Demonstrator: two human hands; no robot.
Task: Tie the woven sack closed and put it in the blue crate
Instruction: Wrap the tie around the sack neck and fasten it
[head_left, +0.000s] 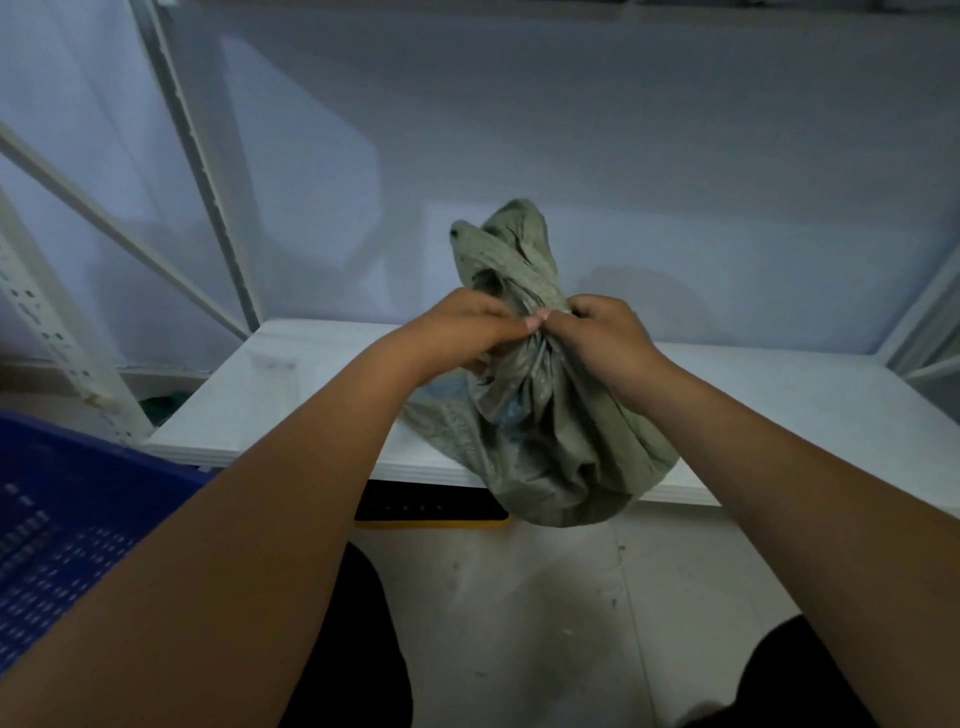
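The left hand and right hand meet thumb to thumb, both pinched tight on the gathered neck of the woven sack, probably to keep the twist from slackening while the knot is made. The sack sits upright at the front edge of the white shelf, its loose top flaring above the hands; the blue crate waits down to the sack's left.

Single head view, looking forward and down, close over white shelf edge; floor below.
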